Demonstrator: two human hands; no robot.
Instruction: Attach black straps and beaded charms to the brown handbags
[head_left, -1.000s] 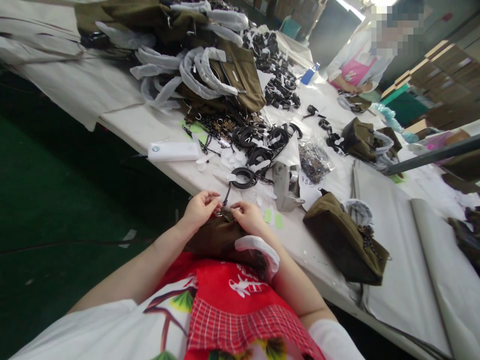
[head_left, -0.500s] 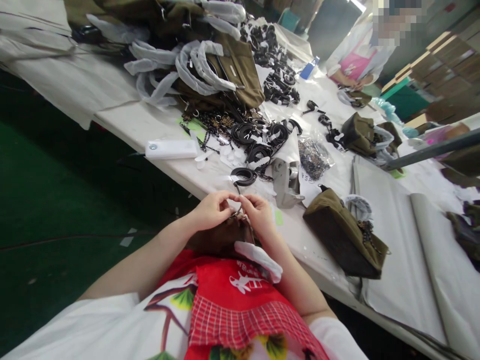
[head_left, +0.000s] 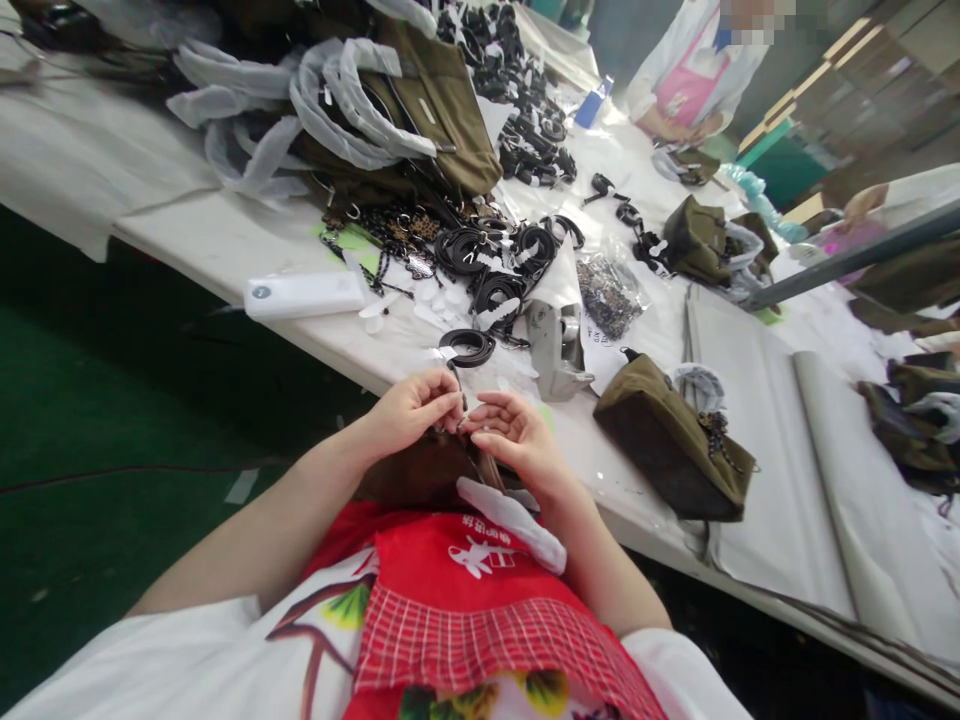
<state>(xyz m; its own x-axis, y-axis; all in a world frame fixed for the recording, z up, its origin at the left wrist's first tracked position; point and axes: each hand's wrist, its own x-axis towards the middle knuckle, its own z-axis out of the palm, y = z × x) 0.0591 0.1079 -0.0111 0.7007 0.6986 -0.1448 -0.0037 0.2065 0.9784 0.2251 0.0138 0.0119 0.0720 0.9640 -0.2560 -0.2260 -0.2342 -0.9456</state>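
Observation:
My left hand (head_left: 416,412) is closed, its thumb and fingers pinching the end of a thin dark strap (head_left: 458,380). Beside it my right hand (head_left: 517,432) has its fingers loosely stretched and the thumb apart, the fingertips close to the strap end. Below both hands a brown bag (head_left: 420,475) rests against my red apron (head_left: 427,560), partly hidden by my hands and forearms. Its handle (head_left: 514,522), wrapped in white, lies toward my right forearm. A coiled black strap (head_left: 469,347) lies on the table just beyond my fingers.
On the white table (head_left: 202,250) are a pile of olive bags (head_left: 450,130), more coiled straps (head_left: 495,295), a white box-like device (head_left: 304,295), a grey metal tool (head_left: 555,350) and a bag of chains (head_left: 611,295). Another olive bag (head_left: 675,435) lies right. Co-workers stand across the table.
My right hand has loosened from its pinch and drawn slightly apart from my left, its fingers now stretched. My left hand still pinches the strap. The camera view has shifted slightly.

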